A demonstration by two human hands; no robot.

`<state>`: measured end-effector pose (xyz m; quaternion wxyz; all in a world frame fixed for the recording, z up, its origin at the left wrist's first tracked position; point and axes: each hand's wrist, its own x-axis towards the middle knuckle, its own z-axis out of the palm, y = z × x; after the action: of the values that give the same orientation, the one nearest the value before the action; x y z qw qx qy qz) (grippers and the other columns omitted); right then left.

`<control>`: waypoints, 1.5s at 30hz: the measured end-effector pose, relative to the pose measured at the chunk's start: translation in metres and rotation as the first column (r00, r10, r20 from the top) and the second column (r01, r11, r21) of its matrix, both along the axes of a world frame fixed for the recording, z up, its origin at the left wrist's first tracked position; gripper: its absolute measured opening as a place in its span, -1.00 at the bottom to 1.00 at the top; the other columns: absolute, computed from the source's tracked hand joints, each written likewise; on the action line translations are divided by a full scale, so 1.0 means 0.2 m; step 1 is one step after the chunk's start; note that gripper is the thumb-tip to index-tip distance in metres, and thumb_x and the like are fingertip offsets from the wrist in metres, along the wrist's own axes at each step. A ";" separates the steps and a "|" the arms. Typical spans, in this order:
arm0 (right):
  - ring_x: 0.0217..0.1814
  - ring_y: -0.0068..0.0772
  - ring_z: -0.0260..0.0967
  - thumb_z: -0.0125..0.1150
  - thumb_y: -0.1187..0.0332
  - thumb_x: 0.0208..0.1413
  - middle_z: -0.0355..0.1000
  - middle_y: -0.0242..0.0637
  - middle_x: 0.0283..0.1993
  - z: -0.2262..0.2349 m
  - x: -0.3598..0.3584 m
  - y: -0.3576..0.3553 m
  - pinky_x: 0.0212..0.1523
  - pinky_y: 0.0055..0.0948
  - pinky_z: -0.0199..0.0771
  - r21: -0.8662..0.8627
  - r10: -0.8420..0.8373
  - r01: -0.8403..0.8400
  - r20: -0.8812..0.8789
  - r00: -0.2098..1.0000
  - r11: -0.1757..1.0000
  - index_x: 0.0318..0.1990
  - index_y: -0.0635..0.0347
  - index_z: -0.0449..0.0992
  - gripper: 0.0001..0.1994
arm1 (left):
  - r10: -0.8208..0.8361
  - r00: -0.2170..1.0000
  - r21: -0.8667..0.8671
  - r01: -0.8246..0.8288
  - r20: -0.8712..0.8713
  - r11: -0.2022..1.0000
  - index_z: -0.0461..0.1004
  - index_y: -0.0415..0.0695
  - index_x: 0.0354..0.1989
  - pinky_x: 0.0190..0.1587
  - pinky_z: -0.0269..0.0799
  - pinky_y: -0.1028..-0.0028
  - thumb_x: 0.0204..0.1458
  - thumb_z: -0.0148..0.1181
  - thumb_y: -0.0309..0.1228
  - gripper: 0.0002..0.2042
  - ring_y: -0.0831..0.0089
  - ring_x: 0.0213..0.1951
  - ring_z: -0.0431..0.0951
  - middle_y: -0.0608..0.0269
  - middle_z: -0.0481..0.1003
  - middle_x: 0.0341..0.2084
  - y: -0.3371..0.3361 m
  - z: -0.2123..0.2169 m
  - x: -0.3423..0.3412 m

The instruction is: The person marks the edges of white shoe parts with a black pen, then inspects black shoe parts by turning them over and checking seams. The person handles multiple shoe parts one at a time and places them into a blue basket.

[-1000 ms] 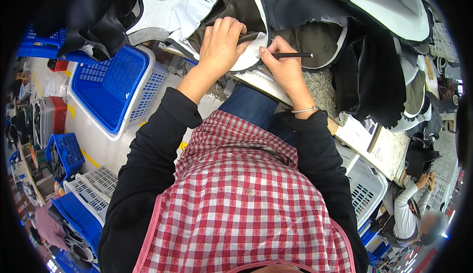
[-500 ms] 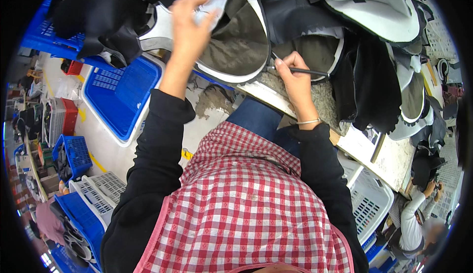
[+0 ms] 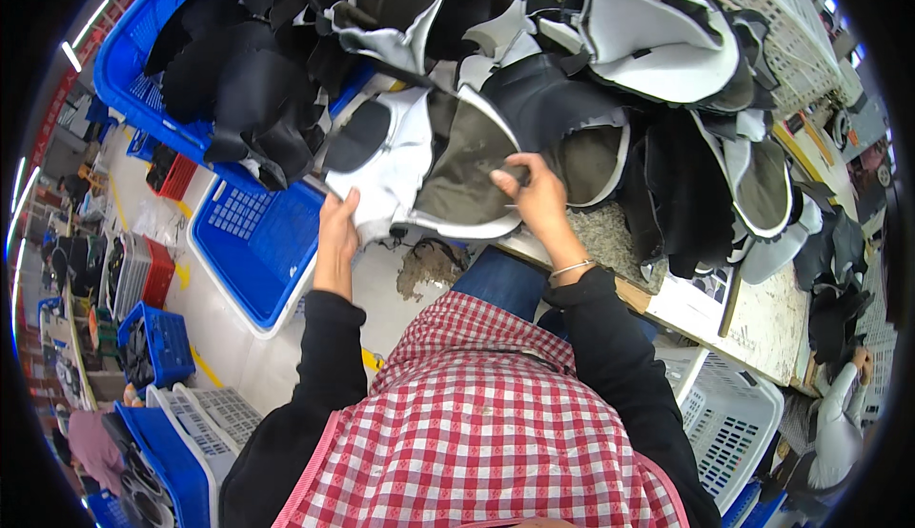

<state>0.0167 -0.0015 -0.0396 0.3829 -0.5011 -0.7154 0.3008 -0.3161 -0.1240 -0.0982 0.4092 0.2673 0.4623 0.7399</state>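
My left hand [image 3: 338,228] holds the lower edge of a white padded fabric piece with a black oval patch [image 3: 381,161], off the left end of the bench. My right hand [image 3: 529,194] is closed on the edge of an olive-grey cut piece with a white border [image 3: 462,190] that overlaps the white one. Something thin and dark sits by my right thumb; I cannot tell whether it is a pen. Both pieces hang from a heap of black, grey and white cut pieces [image 3: 610,61] piled across the bench.
An open blue crate [image 3: 250,242] stands on the floor under my left hand. A large blue basket [image 3: 129,61] of black pieces is at upper left, a white basket [image 3: 772,23] at upper right, a white crate [image 3: 724,423] at lower right. Another person [image 3: 839,423] works far right.
My left hand left the flat piece, reached up into the heap, then came down left with the white piece. My right hand stopped marking with the pen and took the olive-grey piece.
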 end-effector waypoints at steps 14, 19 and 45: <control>-0.41 -0.49 0.43 0.44 0.57 0.12 0.49 -0.40 -0.41 1.11 0.31 -0.55 -0.24 -0.46 0.47 0.801 0.584 -0.148 -0.281 0.762 0.580 -0.31 0.12 0.53 -0.84 | 0.099 0.961 0.524 0.052 -0.257 0.850 0.46 -0.38 0.22 0.32 0.37 0.30 0.18 0.26 -0.51 -0.57 0.27 0.13 0.60 0.04 0.61 0.09 -0.08 0.93 0.28; -0.22 -0.52 0.52 0.42 0.47 0.19 0.55 -0.32 -0.26 1.38 0.74 -0.48 -0.08 -0.54 0.52 0.903 0.252 0.245 -0.344 0.905 0.354 -0.18 0.21 0.55 -0.85 | -0.187 0.849 0.536 0.467 -0.494 0.703 0.50 -0.40 0.05 -0.15 0.67 0.32 0.25 0.18 -0.55 -0.75 0.25 -0.21 0.71 0.03 0.64 -0.17 0.50 1.59 0.85; 0.05 -0.01 0.45 0.35 0.25 0.24 0.51 -0.11 -0.03 0.84 1.51 0.02 0.11 -0.19 0.44 0.554 -0.611 0.731 -0.435 0.662 0.398 0.03 0.21 0.43 -0.67 | -0.021 0.619 -0.190 -0.207 -0.785 0.960 0.36 -0.38 0.33 0.12 0.42 0.28 0.03 0.54 -0.19 -0.23 0.18 -0.01 0.53 -0.05 0.53 -0.02 0.79 0.01 -0.37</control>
<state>0.3196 0.0019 0.1288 0.6842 -0.5385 -0.4743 -0.1300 -0.3896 0.0341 -0.0954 0.1605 0.4803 0.7003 0.5031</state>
